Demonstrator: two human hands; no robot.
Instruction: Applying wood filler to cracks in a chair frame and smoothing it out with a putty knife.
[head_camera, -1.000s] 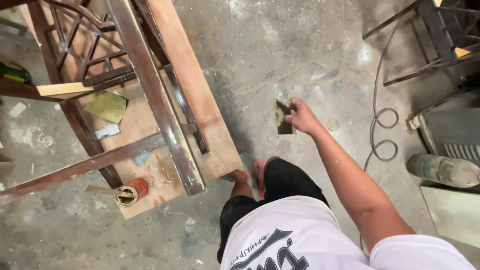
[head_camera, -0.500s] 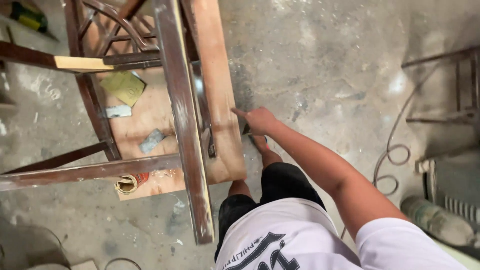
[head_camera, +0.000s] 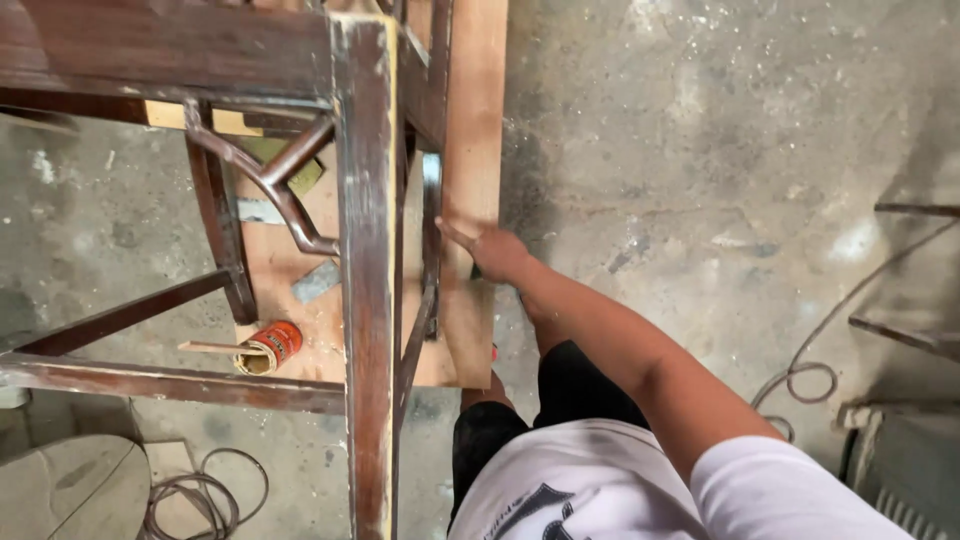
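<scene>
Dark brown frame (head_camera: 365, 250), varnish worn pale along edges. Light orange-tan board (head_camera: 475, 120) under it. Orange can (head_camera: 270, 346) with pale rim. Grey speckled concrete floor (head_camera: 700, 150), white dust spots. White shirt (head_camera: 600, 480) with black print, black shorts (head_camera: 580, 385). Grey cable (head_camera: 800, 375) coiled on floor.

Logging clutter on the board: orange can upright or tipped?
Tipped. The orange can lies on its side on the plywood board, open end facing left, beside a thin stick.
</scene>
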